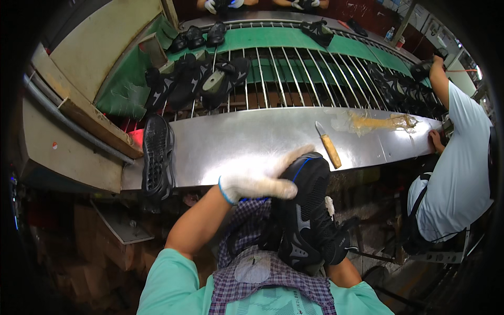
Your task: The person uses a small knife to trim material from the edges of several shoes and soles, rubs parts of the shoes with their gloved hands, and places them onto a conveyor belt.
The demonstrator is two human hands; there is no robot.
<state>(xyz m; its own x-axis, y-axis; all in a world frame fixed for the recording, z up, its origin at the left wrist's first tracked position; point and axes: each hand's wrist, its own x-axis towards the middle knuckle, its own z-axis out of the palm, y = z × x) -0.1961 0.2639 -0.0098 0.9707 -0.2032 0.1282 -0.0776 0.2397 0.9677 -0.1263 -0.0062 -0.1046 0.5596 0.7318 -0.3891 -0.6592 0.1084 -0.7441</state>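
I am looking down at a factory line: a long steel worktop (252, 142) runs across in front of me, and behind it a rack of metal bars (294, 73) over a green belt carries a heap of black shoes (199, 79). To my right a co-worker in a pale blue shirt (457, 168) leans on the worktop's far end. The black shoe (307, 215) I am working on sits in my lap over a checked apron (252, 262), its long axis running away from me, toe up against the worktop's near edge. My left hand (260, 181), in a white glove, lies across the toe with the fingers together and curled down over it, gripping it. My right hand is hidden under the shoe; only a bit of forearm shows, so I cannot tell how its fingers stand. Another black shoe (156, 157) hangs sole-up over the worktop's left end, and a wooden-handled knife (329, 146) lies just beyond the toe, near a crumpled clear bag (375, 122).
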